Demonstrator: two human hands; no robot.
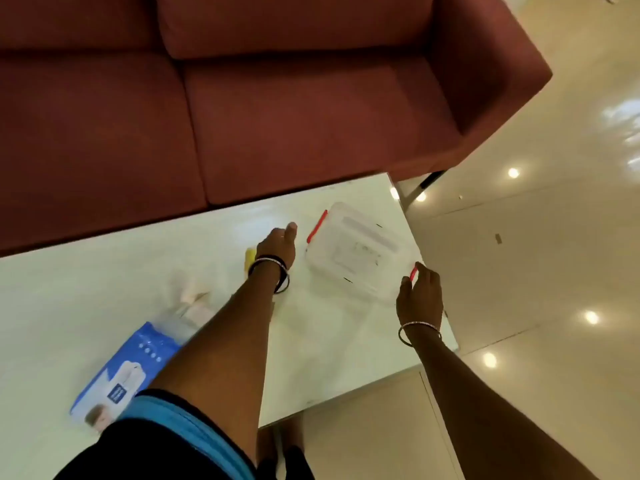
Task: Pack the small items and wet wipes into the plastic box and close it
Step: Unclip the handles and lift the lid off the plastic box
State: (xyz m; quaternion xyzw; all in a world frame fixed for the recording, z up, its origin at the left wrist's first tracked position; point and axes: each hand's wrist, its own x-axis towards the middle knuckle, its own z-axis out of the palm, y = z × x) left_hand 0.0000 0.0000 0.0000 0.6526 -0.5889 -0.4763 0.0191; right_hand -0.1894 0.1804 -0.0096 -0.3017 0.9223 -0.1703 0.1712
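Note:
A clear plastic box (360, 252) with red clips lies lid-on near the right end of the white table (104, 278). My right hand (419, 294) rests against its near right corner, fingers at a red clip. To the left of the box hovers my left hand (280, 245), fingers loosely apart and holding nothing. A small yellow item (250, 258) lies just left of that wrist. Blurred pale small items (192, 301) sit further left. The blue and white wet wipes pack (131, 368) lies near the front edge, partly under my left arm.
A dark red sofa (277, 98) stands close behind the table's far edge. Glossy cream floor (540, 254) lies to the right, past the table's right edge. My feet show below the table's front edge.

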